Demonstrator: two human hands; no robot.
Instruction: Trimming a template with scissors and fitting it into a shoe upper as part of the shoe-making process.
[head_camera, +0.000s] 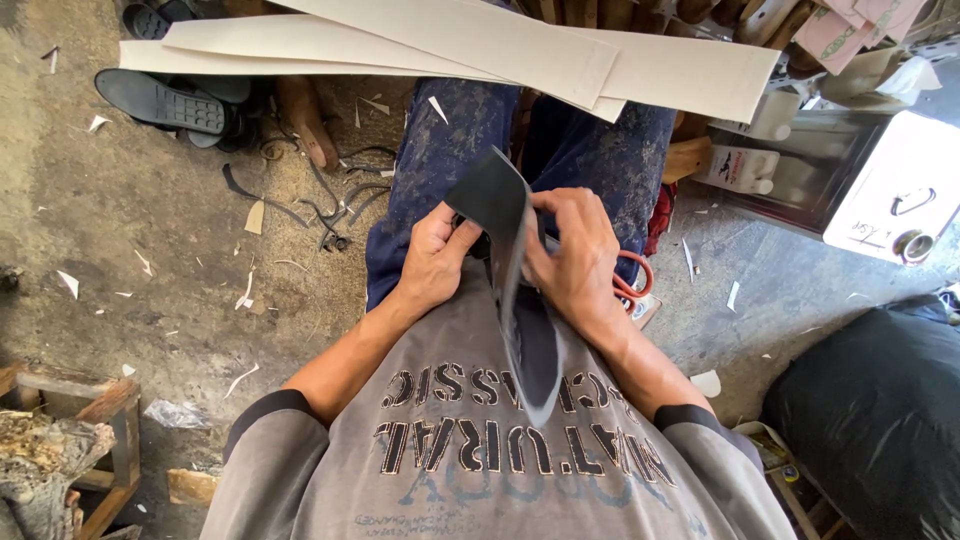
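Held upright over the lap: a dark sheet (515, 270), curved, running from twelve o'clock down toward six o'clock against the grey shirt (470, 440). Left hand (432, 262) at nine o'clock of it, fingers closed on its edge; right hand (575, 255) at three o'clock, curled and pinching the other face. Just beyond, at three o'clock, red-handled scissors (632, 285), and at twelve o'clock pale cardboard strips (480, 50) across the knees.

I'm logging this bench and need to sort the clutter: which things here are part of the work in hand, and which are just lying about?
In hand:
- long dark flexible sheet strip, gripped by left hand and right hand
- red-handled scissors, tucked by the right hand

Lying about:
- black rubber shoe soles
- long pale cardboard strips
- dark offcuts on the floor
- white plastic bottle
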